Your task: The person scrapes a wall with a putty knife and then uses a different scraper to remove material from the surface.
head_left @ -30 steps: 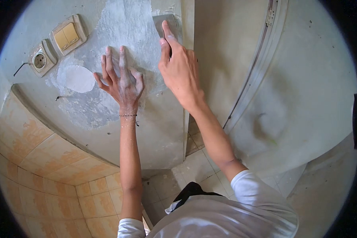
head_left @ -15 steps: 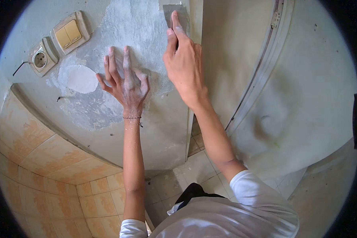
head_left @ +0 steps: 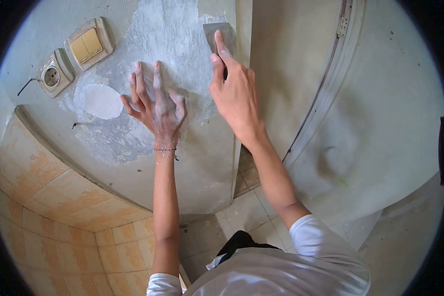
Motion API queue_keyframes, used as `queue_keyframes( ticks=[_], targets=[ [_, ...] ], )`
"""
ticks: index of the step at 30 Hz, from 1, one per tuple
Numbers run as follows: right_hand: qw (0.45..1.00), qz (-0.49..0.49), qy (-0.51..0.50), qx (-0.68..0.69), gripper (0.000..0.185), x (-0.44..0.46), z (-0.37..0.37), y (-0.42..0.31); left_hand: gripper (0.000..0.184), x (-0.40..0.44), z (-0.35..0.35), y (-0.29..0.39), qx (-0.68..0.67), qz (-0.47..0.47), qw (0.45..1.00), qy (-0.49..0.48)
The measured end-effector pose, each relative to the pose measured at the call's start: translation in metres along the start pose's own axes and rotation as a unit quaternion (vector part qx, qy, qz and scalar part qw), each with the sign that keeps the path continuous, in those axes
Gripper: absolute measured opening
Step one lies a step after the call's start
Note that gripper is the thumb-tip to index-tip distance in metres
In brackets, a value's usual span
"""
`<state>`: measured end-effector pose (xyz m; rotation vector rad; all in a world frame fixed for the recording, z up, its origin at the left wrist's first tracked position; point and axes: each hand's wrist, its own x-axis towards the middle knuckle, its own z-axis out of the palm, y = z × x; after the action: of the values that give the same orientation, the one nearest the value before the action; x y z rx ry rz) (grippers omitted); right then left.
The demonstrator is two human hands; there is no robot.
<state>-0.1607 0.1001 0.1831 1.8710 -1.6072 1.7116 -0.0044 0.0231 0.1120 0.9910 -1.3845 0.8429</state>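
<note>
My right hand (head_left: 235, 93) is closed around a putty knife (head_left: 213, 39), its index finger stretched along the metal blade. The blade lies against the wall close to its right edge, and the grip is mostly hidden by my fingers. My left hand (head_left: 158, 106) rests on the wall with its fingers spread, dusted with white powder and holding nothing. Under and around both hands is a scraped grey-white patch of wall (head_left: 167, 34) with flaking paint at its borders. A smooth white oval spot (head_left: 103, 101) sits just left of my left hand.
A double light switch (head_left: 87, 45) and a socket (head_left: 51, 76) are fixed at the upper left, with a dark wire end (head_left: 24, 88) beside the socket. Orange-patterned tiles (head_left: 34, 172) cover the lower left. A door frame (head_left: 320, 84) stands to the right, above a tiled floor (head_left: 249, 209).
My right hand has drawn the putty knife downward along the wall's right edge. My left hand stays at the same place on the wall.
</note>
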Motion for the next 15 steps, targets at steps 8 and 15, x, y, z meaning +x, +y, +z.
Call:
queue_keyframes(
  ticks=[8, 15],
  targets=[
    [0.999, 0.030, -0.007, -0.042, 0.051, -0.007, 0.003, -0.001, 0.076, -0.001, -0.006, 0.000, -0.012, -0.006, 1.000, -0.013],
    [0.998, 0.027, 0.020, -0.047, 0.050, -0.005, -0.001, -0.008, 0.075, 0.000, -0.005, -0.002, -0.013, 0.002, 1.000, -0.007]
  ],
)
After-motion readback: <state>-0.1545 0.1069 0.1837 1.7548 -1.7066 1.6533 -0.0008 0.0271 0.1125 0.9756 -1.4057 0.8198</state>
